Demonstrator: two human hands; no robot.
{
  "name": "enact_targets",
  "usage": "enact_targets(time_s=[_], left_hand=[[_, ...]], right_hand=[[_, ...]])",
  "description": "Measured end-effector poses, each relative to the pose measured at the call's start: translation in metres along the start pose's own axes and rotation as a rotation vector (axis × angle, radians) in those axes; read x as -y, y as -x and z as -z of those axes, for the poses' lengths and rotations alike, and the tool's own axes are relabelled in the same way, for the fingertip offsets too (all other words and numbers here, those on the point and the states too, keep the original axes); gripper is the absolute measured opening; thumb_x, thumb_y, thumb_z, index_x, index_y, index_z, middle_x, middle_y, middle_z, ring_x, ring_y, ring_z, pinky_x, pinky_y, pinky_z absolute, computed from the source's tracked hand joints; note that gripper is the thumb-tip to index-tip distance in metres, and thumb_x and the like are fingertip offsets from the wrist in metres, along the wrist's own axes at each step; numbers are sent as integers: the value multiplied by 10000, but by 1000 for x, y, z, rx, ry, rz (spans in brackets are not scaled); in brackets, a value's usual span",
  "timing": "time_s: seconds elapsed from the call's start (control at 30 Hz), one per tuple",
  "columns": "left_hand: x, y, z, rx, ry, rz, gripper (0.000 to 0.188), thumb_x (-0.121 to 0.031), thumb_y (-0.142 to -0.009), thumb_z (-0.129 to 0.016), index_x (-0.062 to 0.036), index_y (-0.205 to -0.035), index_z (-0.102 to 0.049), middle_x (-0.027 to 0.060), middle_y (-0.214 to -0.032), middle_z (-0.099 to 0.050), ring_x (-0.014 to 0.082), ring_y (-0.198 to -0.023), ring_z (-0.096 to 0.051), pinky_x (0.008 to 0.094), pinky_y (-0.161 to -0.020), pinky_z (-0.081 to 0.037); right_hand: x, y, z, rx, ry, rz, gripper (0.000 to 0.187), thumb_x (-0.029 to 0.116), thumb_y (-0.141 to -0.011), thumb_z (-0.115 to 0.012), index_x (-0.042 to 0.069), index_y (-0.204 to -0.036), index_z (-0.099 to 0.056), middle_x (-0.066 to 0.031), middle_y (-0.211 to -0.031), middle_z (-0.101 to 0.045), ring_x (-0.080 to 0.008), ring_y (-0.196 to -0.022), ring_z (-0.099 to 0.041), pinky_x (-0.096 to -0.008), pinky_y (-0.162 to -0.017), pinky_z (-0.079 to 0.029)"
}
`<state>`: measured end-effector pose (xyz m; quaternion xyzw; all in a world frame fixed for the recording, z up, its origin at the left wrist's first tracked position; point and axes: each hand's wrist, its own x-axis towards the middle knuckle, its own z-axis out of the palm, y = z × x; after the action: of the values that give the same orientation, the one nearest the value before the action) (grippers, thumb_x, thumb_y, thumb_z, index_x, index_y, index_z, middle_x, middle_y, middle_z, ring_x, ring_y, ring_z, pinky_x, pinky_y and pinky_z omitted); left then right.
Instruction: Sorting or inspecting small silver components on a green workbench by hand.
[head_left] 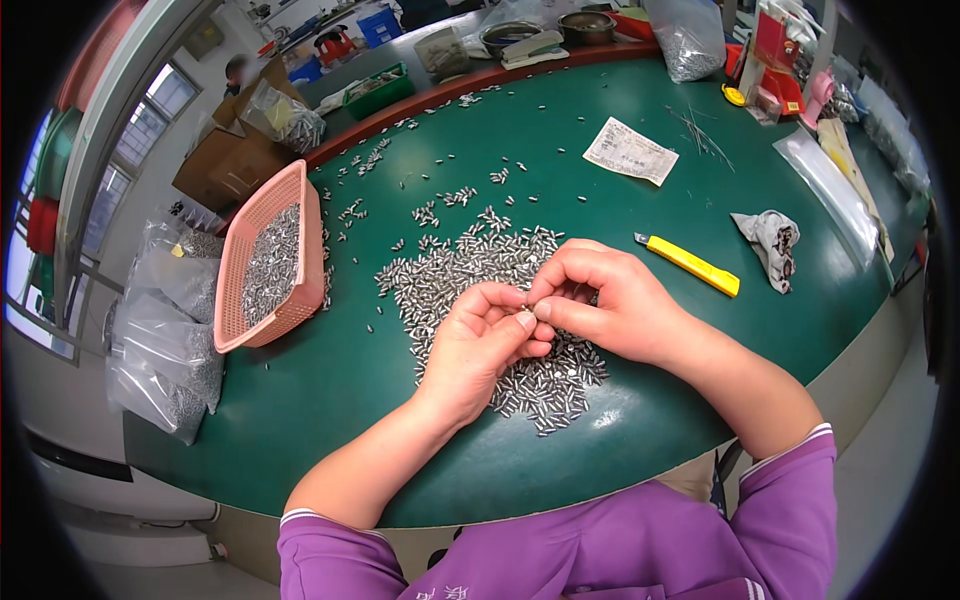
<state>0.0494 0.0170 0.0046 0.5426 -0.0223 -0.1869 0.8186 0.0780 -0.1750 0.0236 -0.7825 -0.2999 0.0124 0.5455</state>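
Note:
My left hand (480,345) and my right hand (610,300) meet fingertip to fingertip above a pile of small silvery metal parts (550,395). Both are closed in a pinch, thumbs against the forefingers. Whatever sits between the fingertips is almost wholly covered by them; only a tiny glint shows. The parts in the pile are short, slim and rounded, and they lie loose on the green tabletop (420,480) under and around my hands. More of them are strewn toward the far side.
At left, a pink plastic basket (312,240) holds more metal parts, beside filled clear bags (165,345). A yellow utility knife (692,267) lies right of my right hand. Farther off are a printed paper slip (631,152), thin wires (705,138) and a crumpled cloth (770,248).

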Motion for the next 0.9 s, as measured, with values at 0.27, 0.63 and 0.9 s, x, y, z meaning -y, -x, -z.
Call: enact_targets(time_s=[0.27, 0.63, 0.9], left_hand=[[-1, 0, -2, -1, -28, -71, 239, -32, -936, -543, -36, -1167, -478, 91, -996, -594, 157, -880, -629, 280, -769, -556], [0, 0, -2, 55, 6, -82, 332, -42, -961, -479, -52, -1289, -436, 77, -1026, -572, 139, -872, -606, 275, -762, -542], [-3, 2, 1, 33, 173, 78, 229, -43, -952, -429, -12, -1169, -496, 70, -1007, -569, 130, -834, -564, 253, -709, -487]], right_hand=[[-3, -4, 17, -186, 177, -4, 132, 63, -839, -655, 17, -961, -638, -32, -872, -580, -85, -720, -559, -232, -642, -469], [-7, 1, 49, -211, 583, -64, 95, 75, -778, -633, 42, -865, -654, -113, -828, -627, -279, -786, -632, -378, -702, -506], [-20, 5, 47, 89, 616, -177, 190, 41, -719, -681, 54, -907, -657, -107, -862, -620, -264, -802, -619, -361, -717, -502]])
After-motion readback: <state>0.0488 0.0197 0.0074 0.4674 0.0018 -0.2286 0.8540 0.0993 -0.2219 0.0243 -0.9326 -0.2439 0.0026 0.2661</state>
